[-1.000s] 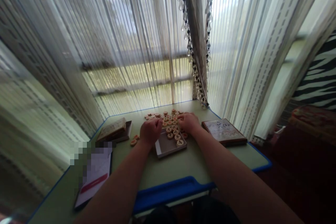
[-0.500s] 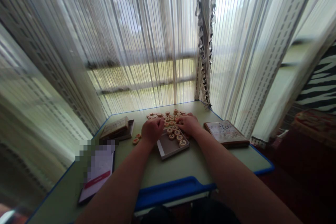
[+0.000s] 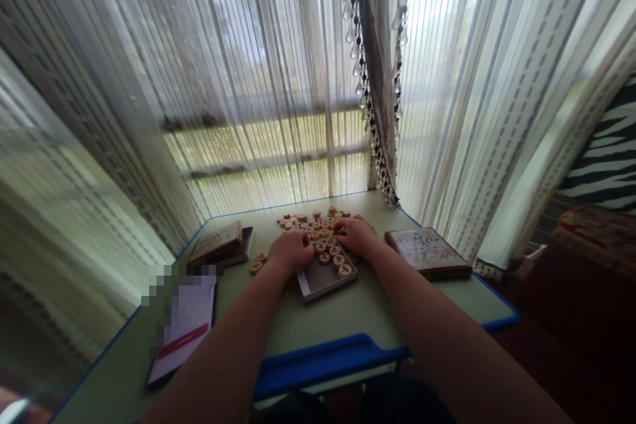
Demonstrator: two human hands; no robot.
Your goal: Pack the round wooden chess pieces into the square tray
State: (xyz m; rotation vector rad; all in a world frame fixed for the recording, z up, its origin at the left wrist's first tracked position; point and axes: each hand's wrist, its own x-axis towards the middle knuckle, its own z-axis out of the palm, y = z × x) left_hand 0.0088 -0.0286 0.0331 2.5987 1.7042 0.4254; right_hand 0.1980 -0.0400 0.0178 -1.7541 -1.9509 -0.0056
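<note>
Round, pale wooden pieces with dark characters [image 3: 344,270] lie in the shallow, grey rectangular box [image 3: 318,280], mostly toward its right. My left hand [image 3: 289,252] curls beside it, my right [image 3: 356,236] bends near its far right; whether either grips anything, I cannot tell. Light fingertips, I judge, would avoid jostling the loose pale discs beyond [image 3: 298,220].

1. Left hand [image 3: 293,250]: palm hidden, can't tell if it holds anything.
2. Right hand [image 3: 356,236]: grip too small to tell.
3. Tray [image 3: 315,276]: far-left corner behind left hand.
4. Far discs [image 3: 301,218]: markings unreadable.
5. Tablet [image 3: 193,311]: partly pixelated.
6. Zebra print [image 3: 609,152]: cut by right edge.
</note>
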